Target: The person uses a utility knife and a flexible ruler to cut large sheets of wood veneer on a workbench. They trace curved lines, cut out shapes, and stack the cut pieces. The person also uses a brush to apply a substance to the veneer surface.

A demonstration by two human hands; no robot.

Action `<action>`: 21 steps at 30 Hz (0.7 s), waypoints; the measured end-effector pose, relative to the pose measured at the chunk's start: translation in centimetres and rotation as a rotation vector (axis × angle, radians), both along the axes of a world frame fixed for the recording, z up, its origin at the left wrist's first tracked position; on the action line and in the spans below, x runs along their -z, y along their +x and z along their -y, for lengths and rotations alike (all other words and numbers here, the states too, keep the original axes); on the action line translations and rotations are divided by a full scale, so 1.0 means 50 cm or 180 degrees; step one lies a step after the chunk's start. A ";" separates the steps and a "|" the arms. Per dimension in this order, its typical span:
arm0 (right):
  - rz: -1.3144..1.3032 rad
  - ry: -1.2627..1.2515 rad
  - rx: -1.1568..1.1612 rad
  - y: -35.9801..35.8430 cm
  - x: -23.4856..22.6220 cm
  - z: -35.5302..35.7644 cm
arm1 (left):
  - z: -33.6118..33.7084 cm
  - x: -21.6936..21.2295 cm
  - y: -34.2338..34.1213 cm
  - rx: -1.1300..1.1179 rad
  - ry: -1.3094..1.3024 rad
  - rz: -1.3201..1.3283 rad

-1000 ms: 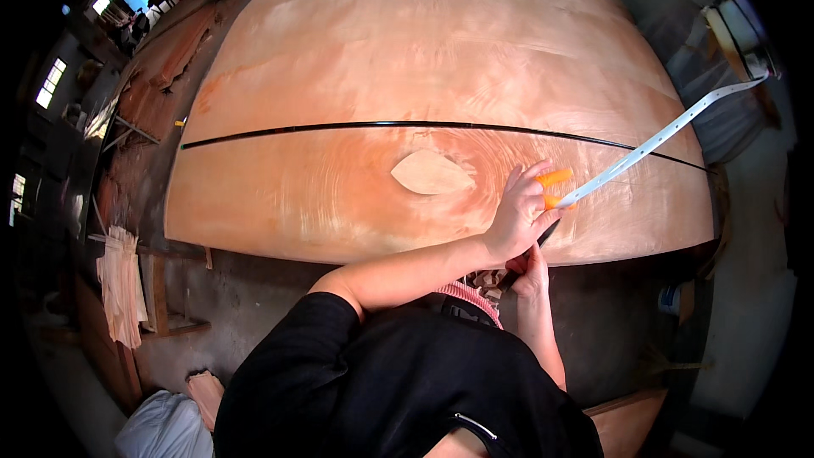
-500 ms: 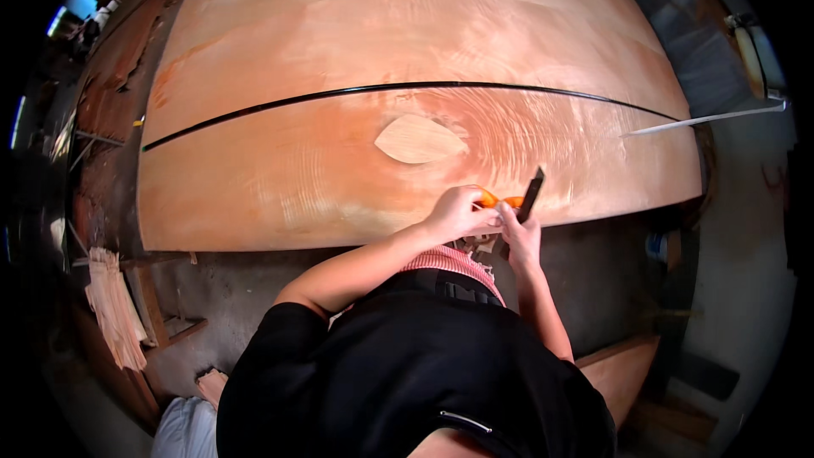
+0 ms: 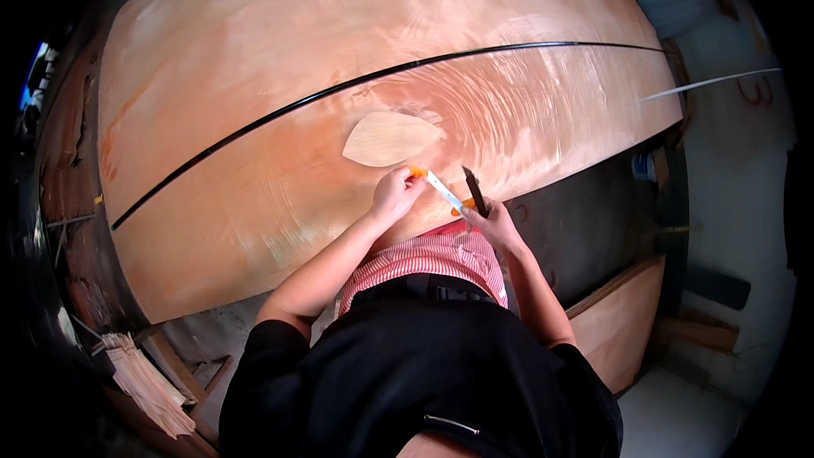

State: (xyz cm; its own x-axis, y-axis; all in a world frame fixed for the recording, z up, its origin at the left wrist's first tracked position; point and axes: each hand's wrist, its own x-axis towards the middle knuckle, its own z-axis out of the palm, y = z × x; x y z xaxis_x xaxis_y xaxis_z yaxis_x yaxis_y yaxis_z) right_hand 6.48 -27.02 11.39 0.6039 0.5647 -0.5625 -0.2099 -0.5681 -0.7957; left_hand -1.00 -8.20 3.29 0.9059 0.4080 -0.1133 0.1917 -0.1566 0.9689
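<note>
My left hand (image 3: 395,195) pinches one orange end of a white strip (image 3: 444,188). The strip runs slantwise to my right hand (image 3: 493,225), where another orange part shows beside the fingers. That hand also grips a slim dark utility knife (image 3: 475,190), its tip pointing up and away from me. Both hands are over the near edge of a large reddish-brown wood sheet (image 3: 254,212). Just beyond my left hand lies a pale, leaf-shaped wood patch (image 3: 390,139), on a spot ringed by wavy grain. What exactly the strip is, I cannot tell.
A long, thin black rod (image 3: 339,89) crosses the sheet beyond the patch. A narrow whitish strip (image 3: 708,85) juts past the right edge. Stacked wood strips (image 3: 148,386) lie low on the left, and a wood panel (image 3: 623,322) leans at lower right.
My hands have moved apart, and the white strip now shows stretched between the orange parts. The view has turned, so the sheet's near edge slants up to the right.
</note>
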 end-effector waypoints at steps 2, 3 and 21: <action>-0.0084 0.0033 0.0316 0.019 0.005 -0.008 | -0.013 -0.011 0.018 0.0319 0.0758 -0.0215; -0.0148 -0.0015 0.0450 0.030 0.001 -0.014 | -0.012 -0.004 0.027 0.0401 0.1310 -0.0186; -0.0383 -0.0149 0.0683 0.183 0.198 -0.112 | -0.002 0.049 0.128 0.0981 0.2798 -0.0406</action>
State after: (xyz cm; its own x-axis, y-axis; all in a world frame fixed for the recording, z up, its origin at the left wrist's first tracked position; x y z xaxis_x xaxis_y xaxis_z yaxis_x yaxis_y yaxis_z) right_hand 15.64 -21.40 1.51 0.6343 0.4024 -0.6601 -0.4212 -0.5361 -0.7316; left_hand 5.39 -8.09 0.86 0.9902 0.1387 0.0157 0.1165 -0.8836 0.4535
